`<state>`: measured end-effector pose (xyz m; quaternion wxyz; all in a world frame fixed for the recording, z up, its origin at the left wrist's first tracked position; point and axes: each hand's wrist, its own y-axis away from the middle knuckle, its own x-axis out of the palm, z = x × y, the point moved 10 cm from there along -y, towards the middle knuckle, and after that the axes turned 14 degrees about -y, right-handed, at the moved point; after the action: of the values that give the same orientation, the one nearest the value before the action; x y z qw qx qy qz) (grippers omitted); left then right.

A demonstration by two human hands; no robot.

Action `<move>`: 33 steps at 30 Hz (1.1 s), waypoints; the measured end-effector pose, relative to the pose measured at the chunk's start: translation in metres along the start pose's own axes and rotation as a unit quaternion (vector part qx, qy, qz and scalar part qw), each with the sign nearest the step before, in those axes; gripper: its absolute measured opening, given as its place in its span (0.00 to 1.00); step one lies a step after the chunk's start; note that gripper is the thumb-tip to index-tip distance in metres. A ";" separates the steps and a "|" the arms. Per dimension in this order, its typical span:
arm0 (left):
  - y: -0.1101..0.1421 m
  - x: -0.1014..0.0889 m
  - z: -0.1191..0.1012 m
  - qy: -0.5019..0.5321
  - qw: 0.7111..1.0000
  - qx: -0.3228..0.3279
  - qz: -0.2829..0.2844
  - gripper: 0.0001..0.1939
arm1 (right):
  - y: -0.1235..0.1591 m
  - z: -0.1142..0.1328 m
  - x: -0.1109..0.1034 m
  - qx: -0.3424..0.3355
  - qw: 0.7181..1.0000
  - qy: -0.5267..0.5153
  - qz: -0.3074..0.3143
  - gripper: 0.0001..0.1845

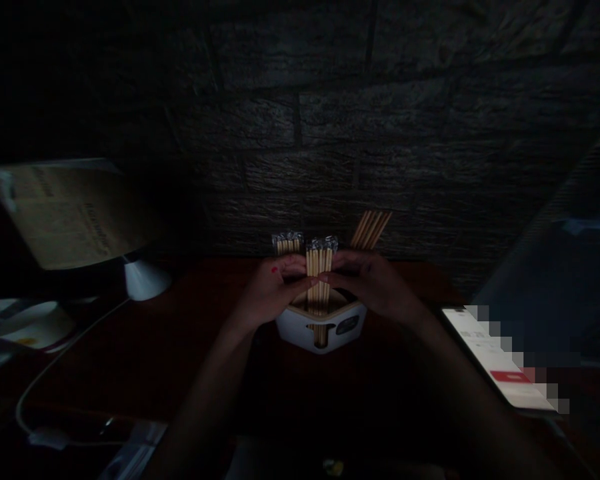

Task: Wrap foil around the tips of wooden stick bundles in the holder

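Observation:
Both hands meet around a bundle of pale wooden chopsticks (319, 267) whose tops are wrapped in clear plastic. My left hand (275, 283) grips the bundle from the left, thumb across its front. From the right, my right hand (365, 277) pinches the same bundle with its thumb. The chopsticks stand upright in a white angular holder (343, 330), and their lower ends show through its cut-out front. Behind my left hand is another plastic-wrapped bundle (289, 245). Darker brown chopsticks (371, 229) lean to the right behind my right hand.
A lamp (75, 213) with a printed shade stands at the left, its white cord (55, 363) trailing over the dark wooden table (180, 353). Paper cups (35, 327) are at the far left. A lit phone (495, 360) lies at the right. Behind rises a brick wall (300, 133).

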<state>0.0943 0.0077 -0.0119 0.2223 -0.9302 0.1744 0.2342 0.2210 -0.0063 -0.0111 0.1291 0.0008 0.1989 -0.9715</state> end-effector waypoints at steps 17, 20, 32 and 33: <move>0.000 0.002 0.001 -0.019 1.000 -0.011 0.014 0.10 | 0.002 0.001 0.001 -0.003 1.000 -0.007 -0.017 0.07; 0.000 0.002 -0.003 -0.033 0.999 -0.004 0.003 0.09 | 0.002 0.002 0.002 -0.005 1.000 -0.009 -0.014 0.08; 0.000 0.003 -0.003 -0.031 0.999 0.005 0.007 0.08 | 0.004 0.003 0.007 -0.002 0.999 -0.031 0.034 0.10; 0.000 0.004 -0.002 -0.030 0.999 0.006 0.006 0.08 | 0.004 0.003 0.007 -0.001 0.999 -0.035 0.036 0.10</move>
<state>0.0981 0.0059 -0.0117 0.2319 -0.9202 0.1747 0.2626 0.2156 -0.0125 -0.0099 0.1713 -0.0265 0.1945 -0.9655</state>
